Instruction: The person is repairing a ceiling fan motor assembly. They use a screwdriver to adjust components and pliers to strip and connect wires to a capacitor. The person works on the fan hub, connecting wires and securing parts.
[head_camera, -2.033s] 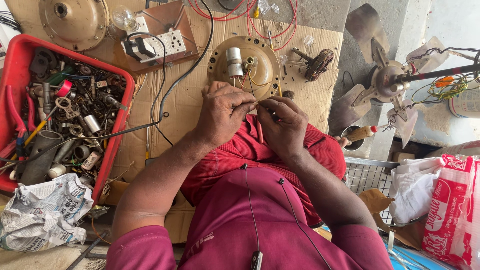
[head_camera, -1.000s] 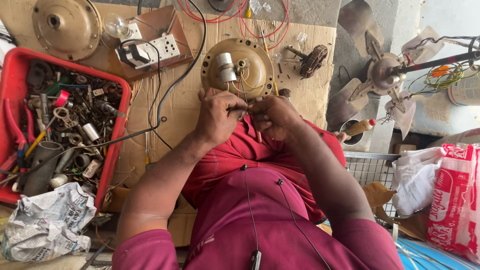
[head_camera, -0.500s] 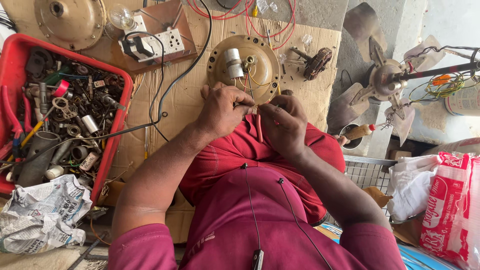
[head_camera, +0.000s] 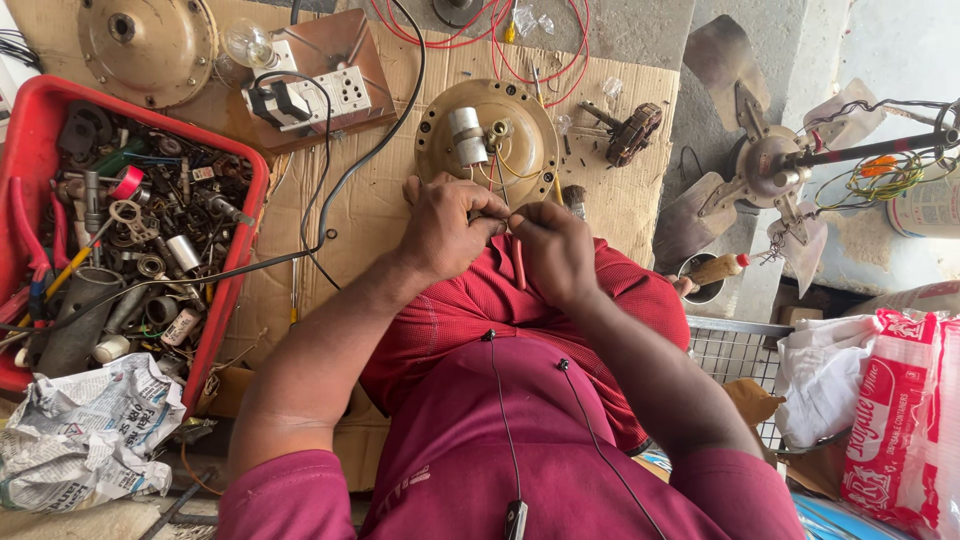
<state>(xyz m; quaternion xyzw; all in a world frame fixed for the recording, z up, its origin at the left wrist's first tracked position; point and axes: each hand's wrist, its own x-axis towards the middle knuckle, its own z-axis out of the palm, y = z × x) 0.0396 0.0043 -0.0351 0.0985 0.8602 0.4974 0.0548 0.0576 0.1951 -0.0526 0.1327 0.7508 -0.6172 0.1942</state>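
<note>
Two bare forearms reach forward and meet in the middle. The left hand (head_camera: 448, 225) and right hand (head_camera: 556, 250) are curled, fingertips pinched together, touching.

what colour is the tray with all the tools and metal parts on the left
Red. The plastic tray shows clearly in the head view, left of the person's left hand.

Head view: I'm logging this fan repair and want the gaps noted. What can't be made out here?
- Head view: what the left hand and right hand pinch; the fingers cover the thin wire ends.
- Head view: the red plastic crate of metal parts; its left side is cut by the frame edge.
- Head view: the round brass-coloured fan motor housing; the hands hide its near rim.
</note>
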